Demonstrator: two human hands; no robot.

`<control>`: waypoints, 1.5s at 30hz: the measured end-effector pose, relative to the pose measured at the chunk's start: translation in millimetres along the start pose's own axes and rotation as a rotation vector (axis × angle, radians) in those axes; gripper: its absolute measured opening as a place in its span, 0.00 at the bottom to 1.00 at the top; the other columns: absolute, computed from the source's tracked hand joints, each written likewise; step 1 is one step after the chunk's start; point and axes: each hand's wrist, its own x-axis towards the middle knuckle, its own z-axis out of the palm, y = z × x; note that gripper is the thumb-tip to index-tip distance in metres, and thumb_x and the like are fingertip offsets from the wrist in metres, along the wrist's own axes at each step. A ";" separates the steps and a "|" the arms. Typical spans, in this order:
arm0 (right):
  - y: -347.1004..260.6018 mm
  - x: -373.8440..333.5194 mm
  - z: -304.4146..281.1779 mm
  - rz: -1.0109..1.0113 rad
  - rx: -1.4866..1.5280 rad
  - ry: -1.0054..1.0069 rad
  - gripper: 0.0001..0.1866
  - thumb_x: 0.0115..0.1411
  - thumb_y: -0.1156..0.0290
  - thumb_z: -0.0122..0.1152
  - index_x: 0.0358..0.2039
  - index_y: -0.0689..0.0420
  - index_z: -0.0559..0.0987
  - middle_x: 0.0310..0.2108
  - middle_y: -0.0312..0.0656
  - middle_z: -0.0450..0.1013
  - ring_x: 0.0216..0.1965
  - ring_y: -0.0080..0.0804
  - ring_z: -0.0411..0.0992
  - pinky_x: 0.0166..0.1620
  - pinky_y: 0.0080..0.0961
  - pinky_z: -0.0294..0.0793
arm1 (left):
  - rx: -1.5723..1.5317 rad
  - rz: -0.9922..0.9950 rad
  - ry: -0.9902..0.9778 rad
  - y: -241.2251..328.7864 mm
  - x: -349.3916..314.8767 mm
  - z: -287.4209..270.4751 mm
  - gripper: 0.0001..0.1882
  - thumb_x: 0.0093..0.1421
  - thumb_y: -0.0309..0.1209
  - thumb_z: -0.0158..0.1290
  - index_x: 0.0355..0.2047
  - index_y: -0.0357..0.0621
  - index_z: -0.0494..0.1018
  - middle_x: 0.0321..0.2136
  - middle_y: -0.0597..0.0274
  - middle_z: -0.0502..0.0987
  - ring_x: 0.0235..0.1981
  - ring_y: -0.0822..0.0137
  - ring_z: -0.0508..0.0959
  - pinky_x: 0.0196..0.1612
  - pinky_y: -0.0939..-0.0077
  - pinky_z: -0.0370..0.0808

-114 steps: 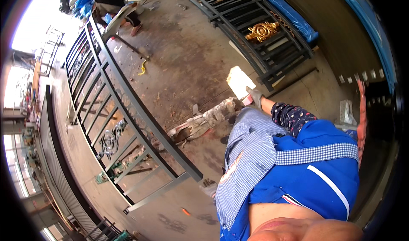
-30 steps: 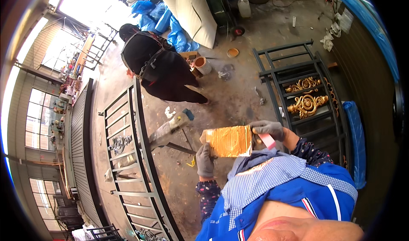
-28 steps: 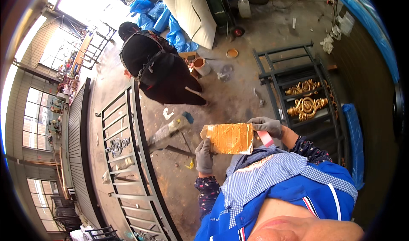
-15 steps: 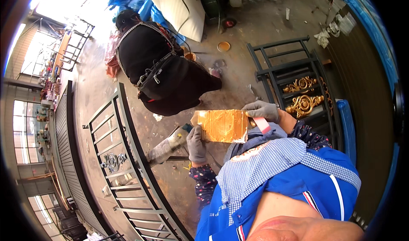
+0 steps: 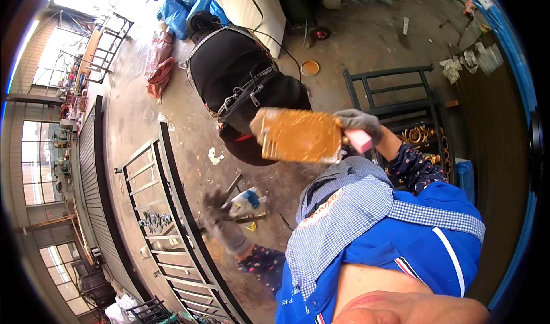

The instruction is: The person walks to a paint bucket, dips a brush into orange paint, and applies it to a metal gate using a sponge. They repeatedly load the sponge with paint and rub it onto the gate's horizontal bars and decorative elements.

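Note:
My right hand [image 5: 362, 126], in a grey glove, grips the right end of a rectangular container [image 5: 303, 136] coated with thick golden-ochre paint. A pink block [image 5: 358, 141], like a sponge, sticks out under the same hand. The container is held up in front of my apron, tilted, with its painted face showing. My left hand [image 5: 224, 225], also gloved in grey, is off the container and blurred by motion; its fingers look stretched out with nothing in them. It is nearest to a black metal railing [image 5: 184, 224] and a white-and-blue crumpled thing [image 5: 247, 202].
A person in black [image 5: 240, 69] bends over just ahead. Dark metal frames [image 5: 395, 92] with gold scroll ornaments [image 5: 417, 135] lie at the right. A round lid or dish with orange paint [image 5: 310, 68], a cable and blue plastic sheeting [image 5: 175, 14] are farther off.
My left hand has let go of the container and swung down and left toward the railing. My right hand has raised the container slightly, up and to the right. The person in black has shifted right in view.

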 end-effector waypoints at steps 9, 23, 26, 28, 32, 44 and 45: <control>-82.5 -9.0 -115.7 -0.256 0.103 0.037 0.17 0.69 0.58 0.58 0.45 0.61 0.77 0.28 0.34 0.74 0.23 0.18 0.69 0.26 0.15 0.67 | 0.725 0.794 -0.064 171.5 74.4 161.7 0.47 0.67 0.53 0.52 0.68 0.24 0.49 0.51 0.38 0.77 0.41 0.59 0.83 0.39 0.73 0.80; -88.0 -19.1 -131.3 -0.323 0.164 -0.036 0.23 0.66 0.61 0.62 0.55 0.64 0.73 0.34 0.37 0.75 0.25 0.20 0.67 0.28 0.19 0.68 | 1.218 0.852 -0.602 233.6 150.3 207.8 0.50 0.63 0.53 0.57 0.68 0.26 0.49 0.49 0.43 0.78 0.39 0.62 0.82 0.39 0.76 0.79; -78.2 -31.3 -128.6 -0.437 0.115 0.427 0.27 0.65 0.59 0.63 0.56 0.66 0.72 0.41 0.40 0.76 0.33 0.25 0.71 0.34 0.23 0.72 | 1.188 0.869 -0.580 239.1 168.5 197.9 0.51 0.62 0.53 0.58 0.69 0.26 0.49 0.49 0.43 0.78 0.39 0.63 0.82 0.39 0.76 0.78; -86.1 -32.4 -121.1 -0.382 -0.006 0.193 0.32 0.63 0.56 0.64 0.58 0.68 0.71 0.51 0.43 0.75 0.46 0.31 0.73 0.46 0.29 0.74 | 1.241 0.839 -0.533 253.1 180.6 183.4 0.51 0.61 0.53 0.59 0.69 0.26 0.49 0.49 0.44 0.78 0.39 0.63 0.82 0.39 0.76 0.78; -89.2 -35.5 -105.9 -0.349 -0.037 0.154 0.32 0.62 0.52 0.64 0.54 0.68 0.73 0.41 0.41 0.77 0.34 0.28 0.73 0.33 0.24 0.72 | 1.338 0.786 -0.406 296.2 190.2 157.7 0.52 0.60 0.53 0.60 0.69 0.27 0.49 0.48 0.45 0.78 0.38 0.64 0.82 0.38 0.77 0.78; -128.1 -11.1 -59.6 -0.244 -0.122 0.166 0.31 0.62 0.50 0.65 0.52 0.65 0.75 0.35 0.40 0.77 0.32 0.27 0.74 0.33 0.23 0.72 | 1.275 0.766 -0.099 340.9 151.8 162.5 0.55 0.57 0.53 0.64 0.69 0.29 0.49 0.47 0.49 0.79 0.37 0.67 0.81 0.38 0.79 0.77; -122.4 -4.3 -56.8 -0.227 -0.100 0.108 0.31 0.62 0.50 0.65 0.52 0.65 0.75 0.36 0.40 0.77 0.32 0.28 0.75 0.33 0.23 0.73 | 1.270 0.774 -0.043 349.4 138.3 164.8 0.55 0.56 0.53 0.64 0.69 0.29 0.49 0.46 0.49 0.79 0.37 0.67 0.81 0.38 0.79 0.77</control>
